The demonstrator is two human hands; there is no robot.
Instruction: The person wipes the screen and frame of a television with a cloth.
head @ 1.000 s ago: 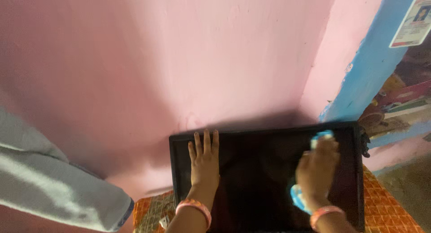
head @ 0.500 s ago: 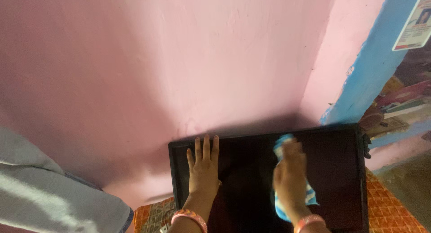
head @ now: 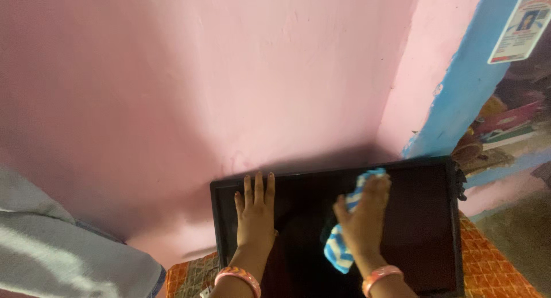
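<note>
A black flat screen (head: 425, 217) stands upright against the pink wall, its dark panel facing me. My left hand (head: 255, 215) lies flat on the panel's left part, fingers together and pointing up near the top edge. My right hand (head: 364, 220) presses a blue-and-white striped cloth (head: 338, 253) against the middle of the panel; the cloth shows above the fingertips and below the palm. Both wrists carry pink-orange bangles.
The pink wall (head: 229, 86) rises behind the screen, with a blue painted post (head: 465, 86) at its right. An orange patterned cloth surface (head: 493, 269) lies under the screen. Grey fabric (head: 63, 258) fills the lower left. Cluttered shelves (head: 505, 131) show at far right.
My right hand with the cloth has slid left across the panel, from the right side to the middle. My left hand has stayed flat in place.
</note>
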